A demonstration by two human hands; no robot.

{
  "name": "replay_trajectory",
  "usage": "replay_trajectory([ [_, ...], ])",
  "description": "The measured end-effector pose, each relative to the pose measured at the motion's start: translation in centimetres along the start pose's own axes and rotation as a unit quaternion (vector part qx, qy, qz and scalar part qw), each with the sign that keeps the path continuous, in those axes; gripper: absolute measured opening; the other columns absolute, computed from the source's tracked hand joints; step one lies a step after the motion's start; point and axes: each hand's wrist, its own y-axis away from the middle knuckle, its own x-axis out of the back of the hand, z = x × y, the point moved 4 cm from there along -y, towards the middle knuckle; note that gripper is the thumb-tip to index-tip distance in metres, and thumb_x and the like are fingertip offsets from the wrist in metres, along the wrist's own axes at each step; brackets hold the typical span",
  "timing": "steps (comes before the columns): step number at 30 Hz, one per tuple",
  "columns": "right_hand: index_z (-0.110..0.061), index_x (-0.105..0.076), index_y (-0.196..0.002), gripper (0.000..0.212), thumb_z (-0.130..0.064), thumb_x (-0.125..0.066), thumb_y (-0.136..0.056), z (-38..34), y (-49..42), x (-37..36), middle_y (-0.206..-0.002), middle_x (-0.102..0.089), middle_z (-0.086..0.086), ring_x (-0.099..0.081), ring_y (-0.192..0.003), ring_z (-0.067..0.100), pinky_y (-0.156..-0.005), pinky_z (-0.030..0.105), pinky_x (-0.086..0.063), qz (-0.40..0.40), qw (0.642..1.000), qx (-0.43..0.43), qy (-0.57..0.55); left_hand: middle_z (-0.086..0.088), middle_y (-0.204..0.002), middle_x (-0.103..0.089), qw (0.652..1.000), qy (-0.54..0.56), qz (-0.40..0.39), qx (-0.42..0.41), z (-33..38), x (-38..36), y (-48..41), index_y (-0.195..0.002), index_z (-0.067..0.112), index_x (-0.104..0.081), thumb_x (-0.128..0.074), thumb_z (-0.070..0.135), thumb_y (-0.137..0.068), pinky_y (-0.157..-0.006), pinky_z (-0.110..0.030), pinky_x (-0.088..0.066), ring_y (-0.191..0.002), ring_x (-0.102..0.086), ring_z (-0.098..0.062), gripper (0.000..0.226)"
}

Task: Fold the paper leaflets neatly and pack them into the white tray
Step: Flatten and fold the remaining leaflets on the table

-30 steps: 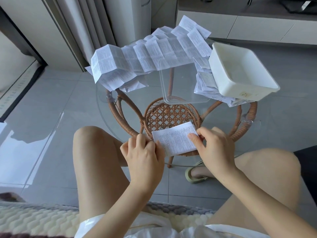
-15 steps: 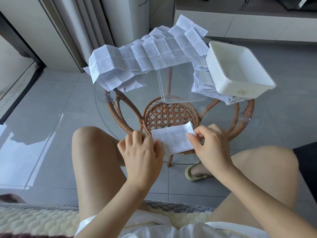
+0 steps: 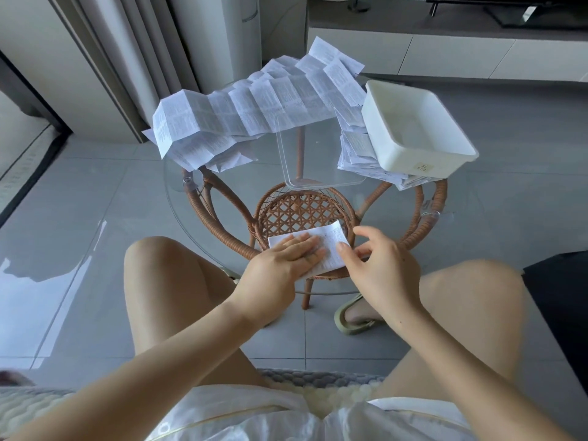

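Note:
A folded paper leaflet (image 3: pixel 331 241) lies on the near edge of the round glass table (image 3: pixel 178 198). My left hand (image 3: pixel 280 265) presses flat on it with straight fingers. My right hand (image 3: pixel 378 265) hovers at the leaflet's right edge with fingers loosely curled, its index fingertip touching the paper. The white tray (image 3: pixel 413 128) stands at the table's right side, resting on a stack of folded leaflets (image 3: pixel 359 154). A long unfolded leaflet (image 3: pixel 254 106) with more sheets under it spreads across the back left of the table.
A clear plastic lid (image 3: pixel 318 160) lies in the table's middle. The table has a wicker frame (image 3: pixel 302 214) below the glass. My knees flank the near edge, and a sandalled foot (image 3: pixel 353 316) rests on the grey tiled floor.
My left hand went from pinching the leaflet's left edge to lying flat on top of it. My right hand released its pinch on the right edge and opened.

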Motion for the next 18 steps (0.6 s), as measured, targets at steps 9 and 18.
replay_trajectory([
  [9, -0.019, -0.062, -0.105, 0.034, -0.026, -0.076, -0.075, 0.0, -0.6, 0.3, -0.079, -0.066, -0.004, -0.06, -0.081, 0.026, -0.06, 0.028, -0.038, 0.02, 0.993, 0.074, 0.085, -0.013, -0.125, -0.063, 1.0, -0.021, 0.007, 0.002, 0.2, 0.1, -0.3, -0.118, 0.007, -0.068, -0.066, -0.026, -0.05, -0.1, -0.052, -0.034, -0.118, -0.058, -0.033, 0.076],
  [18, -0.021, -0.062, -0.11, 0.036, -0.034, -0.051, -0.078, -1.7, 2.2, -2.5, -0.104, -0.059, 0.003, -0.053, -0.09, 0.029, -0.069, 0.038, -0.037, 0.068, 0.978, 0.133, 0.146, -0.004, -0.124, -0.065, 0.999, 0.02, 0.037, 0.002, -0.1, 0.4, -0.2, -0.115, 0.015, -0.071, -0.073, -0.012, -0.067, -0.103, -0.04, -0.041, -0.12, -0.058, -0.022, 0.056],
])
